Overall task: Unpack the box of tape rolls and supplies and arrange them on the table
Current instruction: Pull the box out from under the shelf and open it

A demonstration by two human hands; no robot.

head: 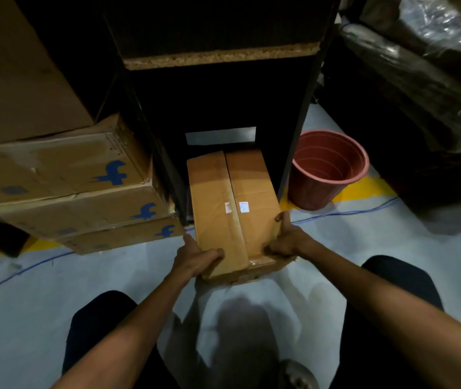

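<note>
Crouching on the floor [392, 248], I have three stacked cartons [78, 192] at my far left, beside the dark shelf [221, 56]. My left hand [195, 255] grips the near left corner of the box [232, 209], thumb curled over the top flap and fingers down the side. The box lies on the floor, its far end under the lowest shelf, its taped seam unbroken. My right hand [287, 238] holds the near right corner the same way, fingers wrapped along the edge. Further right stands a red bucket [327, 169], close to the shelf post. To do this well I should draw the box straight toward me, both hands pulling evenly so it does not twist against the posts, then lift with my legs, keeping it level.
</note>
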